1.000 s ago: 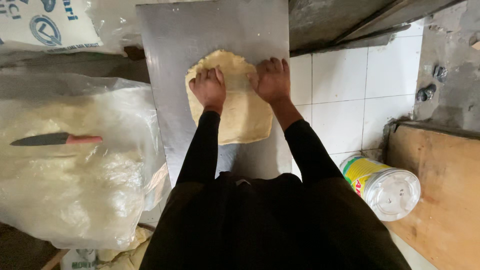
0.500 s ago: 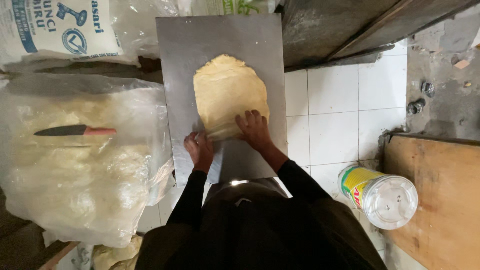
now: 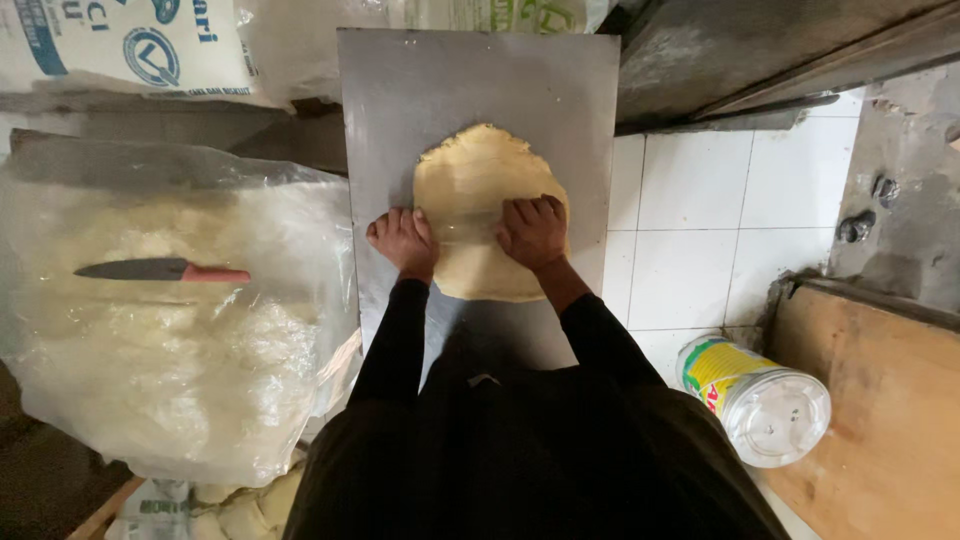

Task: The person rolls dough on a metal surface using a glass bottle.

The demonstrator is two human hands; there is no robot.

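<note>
Left of the metal sheet [image 3: 480,80], a knife [image 3: 160,270] lies on bagged dough [image 3: 170,350]. Pale flattened dough [image 3: 480,170] rests mid-sheet; left hand [image 3: 402,240] and right hand [image 3: 533,232] press down, fingers curled, apart.

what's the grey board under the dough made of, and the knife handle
The board looks like sheet metal, probably steel or aluminium: flat, grey, with a dull brushed sheen and smears. The knife has a dark blade and a smooth reddish-orange handle, likely plastic, though painted wood can't be ruled out.
</note>
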